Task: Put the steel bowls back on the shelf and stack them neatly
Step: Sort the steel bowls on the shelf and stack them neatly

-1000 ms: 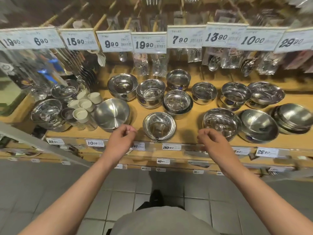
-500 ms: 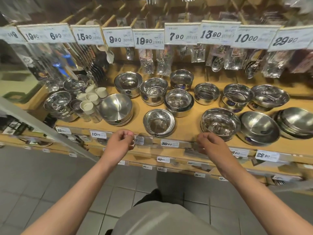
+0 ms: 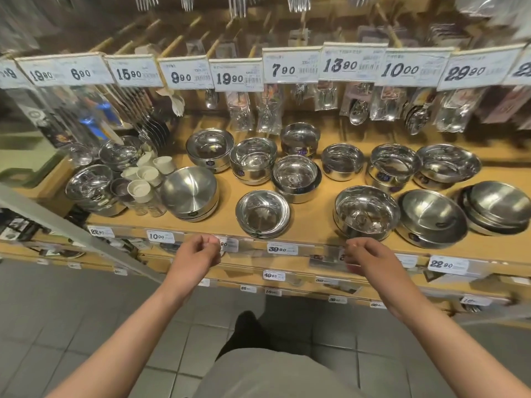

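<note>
Steel bowls stand in short stacks all over the wooden shelf (image 3: 314, 196). A shiny stack (image 3: 263, 215) sits at the front centre, another (image 3: 366, 212) at the front right, beside a large brushed bowl (image 3: 432, 218). A wide brushed bowl (image 3: 189, 192) is at the front left. Several smaller stacks fill the back row, such as one (image 3: 253, 160) left of centre. My left hand (image 3: 195, 254) and my right hand (image 3: 370, 259) hover in front of the shelf's front edge, fingers loosely curled, holding nothing and touching no bowl.
White-lidded jars (image 3: 143, 182) crowd the shelf's left part beside more steel bowls (image 3: 89, 186). Packed cutlery (image 3: 357, 110) hangs above the back row under price cards (image 3: 290, 67). Price labels (image 3: 277, 249) line the front edge, with lower shelves below and grey tiled floor (image 3: 86, 326).
Both hands have drawn back from over the front bowls to just in front of the shelf edge. The bowls have stayed where they were.
</note>
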Demonstrator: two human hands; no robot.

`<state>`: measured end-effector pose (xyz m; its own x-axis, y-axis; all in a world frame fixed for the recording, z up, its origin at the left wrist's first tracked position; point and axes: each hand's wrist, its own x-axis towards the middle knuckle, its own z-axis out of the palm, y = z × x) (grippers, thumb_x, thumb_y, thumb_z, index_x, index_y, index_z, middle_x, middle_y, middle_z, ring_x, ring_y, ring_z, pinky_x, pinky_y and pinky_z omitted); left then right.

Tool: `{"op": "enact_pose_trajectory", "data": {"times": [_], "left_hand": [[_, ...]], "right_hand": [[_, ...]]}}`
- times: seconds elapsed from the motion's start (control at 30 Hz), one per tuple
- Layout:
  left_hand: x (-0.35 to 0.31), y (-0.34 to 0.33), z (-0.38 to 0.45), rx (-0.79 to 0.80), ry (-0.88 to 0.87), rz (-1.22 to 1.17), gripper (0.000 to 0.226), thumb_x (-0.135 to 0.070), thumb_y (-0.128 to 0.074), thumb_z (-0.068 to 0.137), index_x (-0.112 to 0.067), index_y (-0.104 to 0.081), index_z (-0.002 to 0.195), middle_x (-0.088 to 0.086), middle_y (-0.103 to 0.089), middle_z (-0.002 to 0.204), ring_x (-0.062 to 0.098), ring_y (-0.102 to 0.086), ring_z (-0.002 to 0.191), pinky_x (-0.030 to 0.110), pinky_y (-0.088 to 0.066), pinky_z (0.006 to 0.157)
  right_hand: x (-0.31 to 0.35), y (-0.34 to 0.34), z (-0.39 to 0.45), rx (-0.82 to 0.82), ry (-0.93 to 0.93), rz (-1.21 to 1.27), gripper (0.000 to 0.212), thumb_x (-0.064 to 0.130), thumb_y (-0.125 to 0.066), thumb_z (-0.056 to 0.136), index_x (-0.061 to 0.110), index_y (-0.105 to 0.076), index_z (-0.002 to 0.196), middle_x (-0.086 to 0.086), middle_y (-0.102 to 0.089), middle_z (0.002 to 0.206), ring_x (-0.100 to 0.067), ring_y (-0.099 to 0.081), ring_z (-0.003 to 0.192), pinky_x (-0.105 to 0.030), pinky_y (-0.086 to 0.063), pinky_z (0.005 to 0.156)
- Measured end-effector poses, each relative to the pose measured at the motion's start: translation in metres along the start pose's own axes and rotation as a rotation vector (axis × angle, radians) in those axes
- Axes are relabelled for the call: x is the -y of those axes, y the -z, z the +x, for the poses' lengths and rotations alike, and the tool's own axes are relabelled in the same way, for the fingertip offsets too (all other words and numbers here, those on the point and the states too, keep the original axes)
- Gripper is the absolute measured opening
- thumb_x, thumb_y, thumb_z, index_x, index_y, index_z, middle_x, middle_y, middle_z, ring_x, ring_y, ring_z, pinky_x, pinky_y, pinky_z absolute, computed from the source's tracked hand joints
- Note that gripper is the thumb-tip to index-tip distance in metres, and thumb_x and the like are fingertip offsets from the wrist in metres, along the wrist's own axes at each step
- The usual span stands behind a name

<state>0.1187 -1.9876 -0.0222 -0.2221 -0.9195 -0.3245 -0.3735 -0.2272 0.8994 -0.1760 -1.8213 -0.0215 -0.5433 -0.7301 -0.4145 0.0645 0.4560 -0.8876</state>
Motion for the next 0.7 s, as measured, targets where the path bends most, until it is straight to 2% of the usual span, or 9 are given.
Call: {"op": "enact_pose_trajectory", "data": {"times": [0.1, 0.2, 0.33, 0.47, 0.57, 0.63, 0.7], "left_hand": [[0.001, 0.002, 0.008, -0.024, 0.042, -0.028, 0.018, -0.008, -0.057, 0.098, -0.016, -0.065, 0.083, -0.009, -0.064, 0.069, 0.014, -0.061, 0.071, 0.031, -0.055, 0.080], [-0.003, 0.004, 0.020, -0.008, 0.055, -0.029, 0.014, -0.009, -0.057, 0.097, -0.015, -0.066, 0.087, -0.005, -0.065, 0.073, 0.020, -0.062, 0.076, 0.042, -0.056, 0.089], [-0.008, 0.014, 0.042, 0.026, 0.067, -0.036, 0.011, -0.012, -0.057, 0.098, -0.014, -0.066, 0.093, 0.000, -0.066, 0.079, 0.023, -0.063, 0.079, 0.052, -0.054, 0.095], [-0.013, 0.029, 0.072, 0.037, 0.051, -0.085, 0.012, -0.013, -0.058, 0.098, -0.018, -0.067, 0.092, -0.005, -0.066, 0.070, 0.015, -0.062, 0.072, 0.043, -0.054, 0.086], [-0.020, 0.040, 0.098, 0.092, 0.027, -0.077, 0.013, -0.023, -0.061, 0.094, -0.022, -0.068, 0.084, -0.007, -0.065, 0.068, 0.013, -0.060, 0.070, 0.035, -0.052, 0.076], [-0.028, 0.047, 0.117, 0.127, 0.013, -0.045, 0.020, -0.039, -0.063, 0.083, -0.020, -0.068, 0.084, -0.006, -0.065, 0.072, 0.017, -0.060, 0.074, 0.040, -0.052, 0.079], [-0.038, 0.055, 0.137, 0.152, 0.029, -0.025, 0.028, -0.047, -0.062, 0.074, -0.023, -0.069, 0.086, -0.004, -0.067, 0.075, 0.021, -0.062, 0.078, 0.047, -0.054, 0.084]], "right_hand": [[-0.002, -0.007, 0.005, -0.001, -0.023, 0.005, 0.015, 0.018, -0.055, 0.102, 0.019, -0.069, 0.107, -0.009, -0.073, 0.102, -0.025, -0.070, 0.095, -0.035, -0.057, 0.087], [0.003, -0.021, 0.014, 0.003, -0.021, -0.002, 0.015, 0.018, -0.054, 0.102, 0.021, -0.069, 0.103, -0.007, -0.074, 0.097, -0.024, -0.070, 0.091, -0.038, -0.056, 0.087], [0.017, -0.047, 0.038, -0.001, -0.016, -0.008, 0.017, 0.015, -0.053, 0.102, 0.020, -0.068, 0.097, -0.004, -0.070, 0.080, -0.022, -0.064, 0.079, -0.037, -0.053, 0.081], [0.040, -0.074, 0.074, -0.049, 0.000, -0.049, 0.014, 0.020, -0.055, 0.100, 0.019, -0.068, 0.097, 0.002, -0.067, 0.076, -0.019, -0.062, 0.076, -0.039, -0.053, 0.078], [0.062, -0.090, 0.104, -0.138, 0.020, -0.076, 0.018, 0.025, -0.057, 0.097, 0.015, -0.069, 0.106, -0.003, -0.071, 0.086, -0.024, -0.065, 0.080, -0.049, -0.056, 0.087], [0.074, -0.097, 0.125, -0.221, 0.031, -0.077, 0.015, 0.026, -0.058, 0.097, 0.020, -0.067, 0.108, 0.000, -0.072, 0.089, -0.024, -0.066, 0.084, -0.042, -0.055, 0.081], [0.086, -0.102, 0.142, -0.325, 0.073, -0.139, 0.009, 0.024, -0.059, 0.097, 0.021, -0.063, 0.105, 0.010, -0.067, 0.086, -0.013, -0.062, 0.080, -0.032, -0.050, 0.071]]}}
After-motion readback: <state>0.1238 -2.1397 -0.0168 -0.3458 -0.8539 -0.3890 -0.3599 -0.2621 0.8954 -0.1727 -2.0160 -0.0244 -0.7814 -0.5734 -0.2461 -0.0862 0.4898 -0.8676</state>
